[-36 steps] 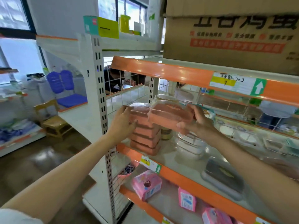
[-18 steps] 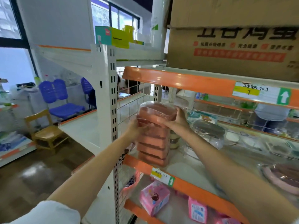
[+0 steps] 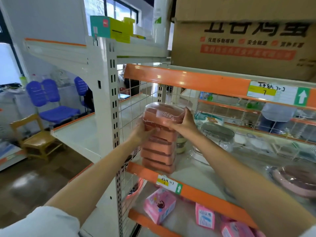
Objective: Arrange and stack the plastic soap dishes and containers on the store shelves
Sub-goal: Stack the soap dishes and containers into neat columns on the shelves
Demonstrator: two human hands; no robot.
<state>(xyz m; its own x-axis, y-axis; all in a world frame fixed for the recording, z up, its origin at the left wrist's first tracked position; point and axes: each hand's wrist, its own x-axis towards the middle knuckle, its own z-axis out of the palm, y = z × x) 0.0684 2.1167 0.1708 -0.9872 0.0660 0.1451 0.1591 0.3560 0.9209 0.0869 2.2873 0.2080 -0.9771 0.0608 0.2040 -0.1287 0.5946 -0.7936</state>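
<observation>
Hands [image 3: 183,123] hide stack [image 3: 158,151] (top blurred).

a shop: orange-edged metal shelves [image 3: 188,81] with price labels [image 3: 271,93], packaged goods [image 3: 159,205], a stock carton [image 3: 248,36] above.

A person's two bare hands hold the top pink soap dish [image 3: 163,112], wrapped in clear film, on a stack of pink soap dishes [image 3: 158,151] at the left end of an orange-edged store shelf [image 3: 196,190]. The left hand [image 3: 142,130] grips its left side; the right hand [image 3: 182,121] grips its right. A cardboard box [image 3: 242,38] sits on the shelf above. Pink packets [image 3: 159,205] lie below.
</observation>
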